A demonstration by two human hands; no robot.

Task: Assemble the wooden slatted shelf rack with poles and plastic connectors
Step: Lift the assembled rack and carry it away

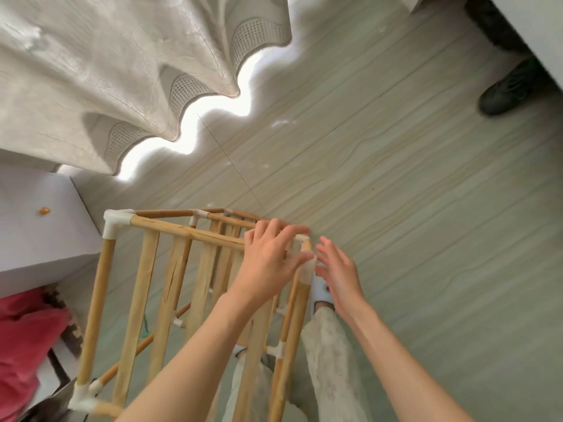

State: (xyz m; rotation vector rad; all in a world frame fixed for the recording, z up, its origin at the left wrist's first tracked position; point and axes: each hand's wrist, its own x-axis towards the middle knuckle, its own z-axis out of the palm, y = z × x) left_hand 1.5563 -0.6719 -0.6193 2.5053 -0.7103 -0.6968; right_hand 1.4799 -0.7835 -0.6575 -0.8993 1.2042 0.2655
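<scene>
The wooden slatted rack (170, 269) stands upright on the floor in front of me, its poles joined by white plastic connectors such as the top left corner connector (117, 222). My left hand (271, 257) lies with straight fingers over the top right corner connector (306, 271), pressing on it. My right hand (339, 271) hovers just right of that corner, fingers spread and straight, holding nothing. Slats run down the near face below my forearms.
A pale curtain (122, 71) hangs at the upper left. A white cabinet (39, 220) stands left of the rack, with red cloth (27, 345) below it. A dark shoe (508, 89) lies at the upper right. My white slipper (320, 295) sits beside the rack.
</scene>
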